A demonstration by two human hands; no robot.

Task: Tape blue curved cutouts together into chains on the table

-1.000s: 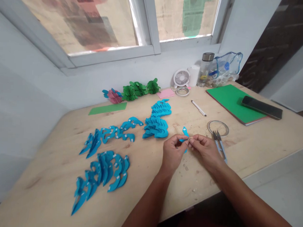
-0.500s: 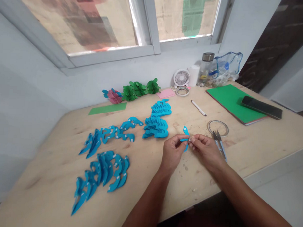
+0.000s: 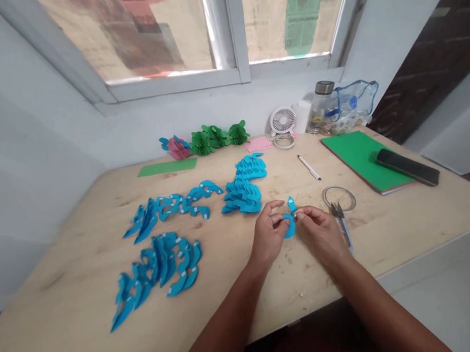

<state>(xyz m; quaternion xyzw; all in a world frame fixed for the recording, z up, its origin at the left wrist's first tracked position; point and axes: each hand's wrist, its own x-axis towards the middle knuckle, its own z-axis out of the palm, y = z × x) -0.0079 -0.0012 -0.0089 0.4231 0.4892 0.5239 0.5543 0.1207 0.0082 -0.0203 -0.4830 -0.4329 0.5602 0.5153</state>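
Note:
A blue paper cutout [image 3: 290,230] with small white patches is held between my two hands, above the table's near middle. My left hand [image 3: 269,231] pinches its left side between thumb and a finger, with the index finger raised. At the cutout's right edge, the fingertips of my right hand [image 3: 318,229] are pinched together; a tiny whitish bit shows at them, too small to name. Just beyond my left hand stand stacked blue paper cutouts [image 3: 242,198]. Thread snips [image 3: 343,226] lie beside my right hand, their tips over a silvery ring [image 3: 339,188].
Blue cutouts with white patches lie in a back row [image 3: 172,207] and a front row [image 3: 158,266] at left. Green paper figures [image 3: 217,137] stand by the wall. A white pen [image 3: 309,167], a green folder [image 3: 359,154] and a phone [image 3: 407,166] lie at right.
The blue cutout has turned so that its face shows more broadly. My left index finger has lifted off it, while my right fingertips stay close to its right edge.

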